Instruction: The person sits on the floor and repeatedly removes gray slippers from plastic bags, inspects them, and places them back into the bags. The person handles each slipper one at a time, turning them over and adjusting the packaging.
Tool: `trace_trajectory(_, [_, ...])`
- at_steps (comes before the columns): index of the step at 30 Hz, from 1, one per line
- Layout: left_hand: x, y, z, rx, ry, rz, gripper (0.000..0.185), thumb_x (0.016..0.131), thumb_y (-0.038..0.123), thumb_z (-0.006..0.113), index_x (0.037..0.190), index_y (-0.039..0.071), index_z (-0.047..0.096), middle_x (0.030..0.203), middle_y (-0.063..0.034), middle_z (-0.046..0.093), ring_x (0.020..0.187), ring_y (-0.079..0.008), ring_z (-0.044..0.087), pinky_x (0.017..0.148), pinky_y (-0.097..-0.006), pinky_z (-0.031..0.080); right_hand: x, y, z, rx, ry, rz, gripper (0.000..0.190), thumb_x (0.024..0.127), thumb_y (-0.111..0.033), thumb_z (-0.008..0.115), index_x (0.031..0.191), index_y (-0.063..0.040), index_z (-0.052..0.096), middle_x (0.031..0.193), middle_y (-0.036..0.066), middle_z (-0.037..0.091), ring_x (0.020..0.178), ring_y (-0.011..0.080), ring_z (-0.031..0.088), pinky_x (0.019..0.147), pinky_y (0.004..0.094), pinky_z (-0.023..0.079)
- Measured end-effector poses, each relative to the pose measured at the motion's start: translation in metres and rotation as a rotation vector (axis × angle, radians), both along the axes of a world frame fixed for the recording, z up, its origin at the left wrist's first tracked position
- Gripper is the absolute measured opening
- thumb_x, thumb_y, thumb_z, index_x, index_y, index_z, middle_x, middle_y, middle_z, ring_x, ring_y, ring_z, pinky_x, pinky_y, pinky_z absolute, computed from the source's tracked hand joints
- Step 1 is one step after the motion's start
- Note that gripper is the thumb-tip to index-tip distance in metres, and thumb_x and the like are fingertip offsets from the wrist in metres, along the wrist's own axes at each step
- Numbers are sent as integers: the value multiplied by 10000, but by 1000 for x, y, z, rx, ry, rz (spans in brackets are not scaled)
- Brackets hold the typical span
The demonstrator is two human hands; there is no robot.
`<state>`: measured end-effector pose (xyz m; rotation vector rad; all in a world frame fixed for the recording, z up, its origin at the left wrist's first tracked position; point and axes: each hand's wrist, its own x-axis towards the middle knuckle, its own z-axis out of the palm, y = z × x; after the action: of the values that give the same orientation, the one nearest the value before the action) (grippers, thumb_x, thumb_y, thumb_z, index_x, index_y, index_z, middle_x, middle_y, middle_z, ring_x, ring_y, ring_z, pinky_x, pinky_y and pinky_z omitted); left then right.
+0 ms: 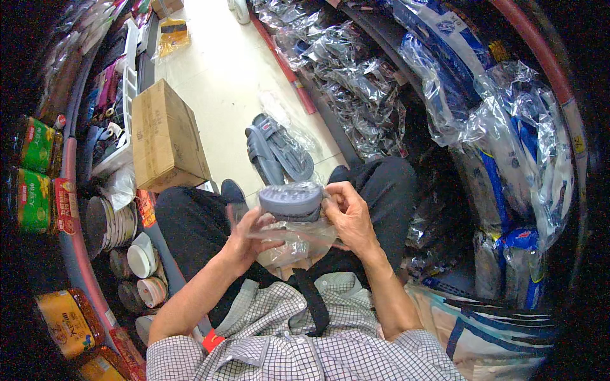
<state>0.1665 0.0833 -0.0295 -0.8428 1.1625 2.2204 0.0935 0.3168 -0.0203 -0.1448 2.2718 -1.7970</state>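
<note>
A pair of grey-blue slippers (290,200), partly inside a clear plastic bag (295,235), is held up above my lap. My left hand (250,233) grips the bag at the left side, its fingers spread along the film. At the right, my right hand (350,212) pinches the plastic beside the sole between thumb and fingers. On the floor beyond lies another pair of grey slippers (271,145), with loose clear plastic (290,121) beside and partly over it. The bag's film blurs the lower part of the held slippers.
A closed cardboard box (167,138) stands left of my knees, next to a white plastic rack (128,95). Stacked bowls (112,224) and oil bottles (35,200) line the left shelves. Plastic-wrapped goods (352,81) fill the right shelf. A yellow dustpan (174,35) lies farther up the aisle.
</note>
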Motion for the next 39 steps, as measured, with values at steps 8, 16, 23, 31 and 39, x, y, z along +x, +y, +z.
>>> trace_trajectory(8, [-7,-4,10,-454,383,-89,881,799,121,730,1538,10,262,1564,-163,361,1412,-323,405,1123,-470,393,-1,4,51,-99,-69,9,264,926,-49,634,1175,-4,560,890,43,650,790,102,605,705,278,503])
trace_trajectory(16, [-35,-9,30,-437,716,-212,1106,594,103,929,1528,66,337,1451,-136,502,1375,-263,445,1178,-410,331,8,21,73,-86,-192,167,260,900,-31,675,1148,-12,600,900,2,646,793,73,594,732,244,484])
trace_trajectory(23, [-30,-17,12,-554,951,-173,632,636,1,871,1217,60,629,1175,-55,625,1170,-221,571,1035,-376,462,5,29,79,-506,-265,169,551,855,-181,751,1339,-18,543,1028,78,654,939,162,651,846,322,523])
trace_trajectory(31, [-30,-6,37,-424,870,86,499,756,108,824,1206,27,624,1168,-72,643,1099,-206,619,991,-356,490,6,11,77,-213,374,171,548,838,-172,792,1325,-57,566,1306,134,624,1169,261,621,1026,395,466])
trace_trajectory(39, [-22,11,39,-213,961,98,418,942,294,680,1249,14,634,1223,-116,643,1169,-245,583,1054,-420,426,2,-4,96,-299,413,-72,162,984,-154,636,979,4,669,1110,152,688,1006,192,636,893,315,496])
